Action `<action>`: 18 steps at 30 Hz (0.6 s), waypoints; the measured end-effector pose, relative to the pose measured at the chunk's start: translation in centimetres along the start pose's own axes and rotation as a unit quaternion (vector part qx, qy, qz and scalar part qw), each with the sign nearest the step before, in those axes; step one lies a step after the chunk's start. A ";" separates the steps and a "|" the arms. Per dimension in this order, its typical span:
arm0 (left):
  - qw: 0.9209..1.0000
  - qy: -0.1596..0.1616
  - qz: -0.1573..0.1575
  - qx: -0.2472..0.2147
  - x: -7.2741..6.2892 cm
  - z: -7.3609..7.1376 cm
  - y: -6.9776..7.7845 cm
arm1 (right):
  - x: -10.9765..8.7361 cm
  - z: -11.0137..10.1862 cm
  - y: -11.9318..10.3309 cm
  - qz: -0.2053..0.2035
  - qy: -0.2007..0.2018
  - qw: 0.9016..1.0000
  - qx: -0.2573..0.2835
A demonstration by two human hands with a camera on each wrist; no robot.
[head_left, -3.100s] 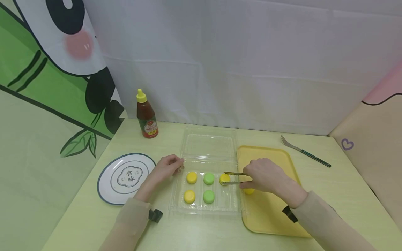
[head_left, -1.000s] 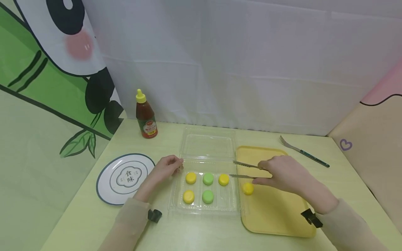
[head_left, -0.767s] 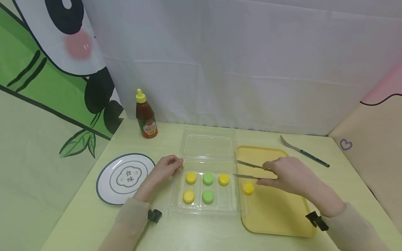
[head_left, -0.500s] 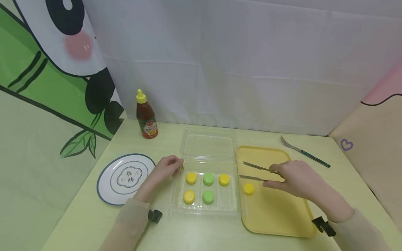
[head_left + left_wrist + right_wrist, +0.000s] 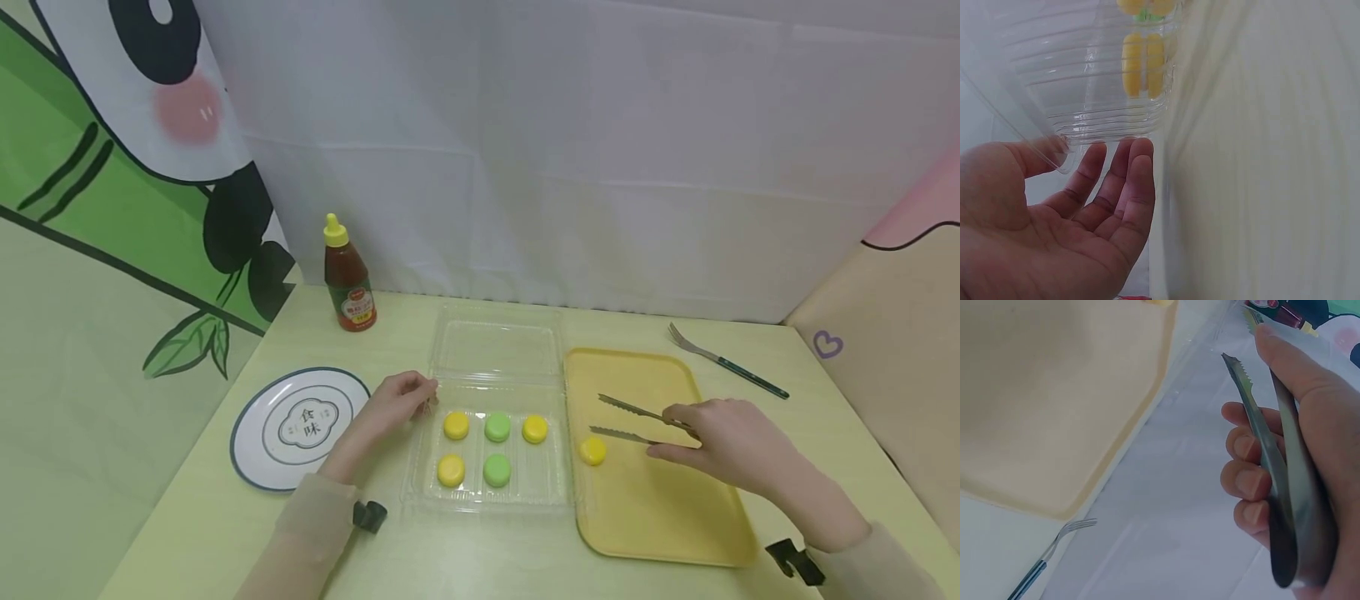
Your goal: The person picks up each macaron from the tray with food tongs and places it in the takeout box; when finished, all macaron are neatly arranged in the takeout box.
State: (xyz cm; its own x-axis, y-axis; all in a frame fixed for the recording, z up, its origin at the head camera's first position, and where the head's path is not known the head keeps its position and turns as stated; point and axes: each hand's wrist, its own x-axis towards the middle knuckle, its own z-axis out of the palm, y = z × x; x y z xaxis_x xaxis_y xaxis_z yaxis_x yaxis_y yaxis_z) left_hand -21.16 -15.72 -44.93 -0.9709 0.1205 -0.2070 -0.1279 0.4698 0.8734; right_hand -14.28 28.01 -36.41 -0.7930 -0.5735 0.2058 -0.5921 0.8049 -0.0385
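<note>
My left hand (image 5: pixel 397 400) holds the left edge of a clear plastic clamshell box (image 5: pixel 517 496), its lid laid back; in the left wrist view the thumb is at the rim and the fingertips are under it. Three yellow macarons (image 5: pixel 535 429) and two green macarons (image 5: pixel 497 471) sit in the box's compartments. My right hand (image 5: pixel 735 437) grips metal tongs (image 5: pixel 1279 462) with serrated tips, spread apart with nothing between them. The tongs hang over a yellow tray (image 5: pixel 660 521), where a single yellow macaron (image 5: pixel 592 451) lies near the left edge.
A white plate (image 5: pixel 262 446) with a blue rim lies left of the left hand. Behind it stands a sauce bottle (image 5: pixel 351 283) with a yellow cap. A fork (image 5: pixel 727 362) with a dark green handle lies at the back right, beyond the tray.
The tongs were around the yellow macaron in the box's right compartment. They have let it go and moved right, over the tray, with the right hand. The left hand has stayed put.
</note>
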 end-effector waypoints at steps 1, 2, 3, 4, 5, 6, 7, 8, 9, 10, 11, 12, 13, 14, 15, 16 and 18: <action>1.000 0.000 -0.001 0.000 0.0 0.0 0.0 | -0.1 0.1 0.1 0.001 0.000 1.000 0.001; 1.000 0.001 -0.002 0.000 0.0 0.0 0.0 | -0.3 0.2 0.2 0.002 -0.001 1.000 0.001; 1.000 0.001 -0.002 -0.001 0.0 0.0 0.0 | -0.4 0.3 0.2 0.003 -0.002 1.000 0.002; 1.000 0.001 -0.002 -0.001 0.0 0.0 0.0 | -0.6 0.5 0.3 0.003 -0.003 1.000 0.002; 1.000 0.001 -0.001 -0.002 0.0 0.0 0.0 | -0.7 0.6 0.4 0.003 -0.003 1.000 0.002; 1.000 0.000 0.002 -0.002 0.0 0.0 0.0 | -0.8 0.7 0.5 0.002 -0.001 1.000 0.003; 1.000 -0.001 0.004 -0.002 0.0 0.0 0.0 | -1.0 0.9 0.6 -0.001 0.001 1.000 0.003; 1.000 -0.002 0.006 -0.002 -0.1 0.0 0.0 | -1.1 1.0 0.7 -0.004 0.005 1.000 0.002; 1.000 -0.003 0.008 -0.003 -0.1 0.0 0.0 | -1.2 1.2 0.7 -0.006 0.008 1.000 0.003; 1.000 -0.004 0.009 -0.003 -0.1 0.0 0.0 | -1.3 1.3 0.8 -0.010 0.013 1.000 0.003; 1.000 -0.004 0.010 -0.003 -0.1 -0.1 0.0 | -1.4 1.5 0.9 -0.013 0.017 1.000 0.003; 1.000 -0.005 0.010 -0.002 0.0 -0.1 0.0 | -1.5 1.6 0.9 -0.016 0.020 1.000 0.005; 1.000 -0.004 0.008 -0.003 0.0 -0.1 0.1 | -1.6 1.7 0.9 -0.018 0.021 1.000 0.006; 1.000 -0.004 0.007 -0.002 -0.1 -0.1 0.1 | -1.7 1.9 1.0 -0.020 0.022 1.000 0.008; 1.000 -0.003 0.007 -0.002 -0.1 -0.1 0.1 | -1.7 2.0 1.0 -0.021 0.022 0.999 0.010; 1.000 -0.003 0.006 -0.002 -0.1 -0.1 0.1 | -1.8 2.1 1.0 -0.022 0.022 0.999 0.011; 1.000 -0.002 0.005 0.000 -0.1 -0.1 0.1 | -1.9 2.4 1.0 -0.022 0.020 0.999 0.015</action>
State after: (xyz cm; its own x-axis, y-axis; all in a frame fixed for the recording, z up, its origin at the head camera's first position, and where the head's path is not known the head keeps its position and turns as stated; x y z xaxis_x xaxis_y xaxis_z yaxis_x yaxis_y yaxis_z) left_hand -21.10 -15.76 -44.76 -0.9714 0.1279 -0.2002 -0.1187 0.4689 0.8753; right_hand -13.71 29.58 -39.18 -0.7607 -0.6007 0.2460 -0.6302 0.7743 -0.0580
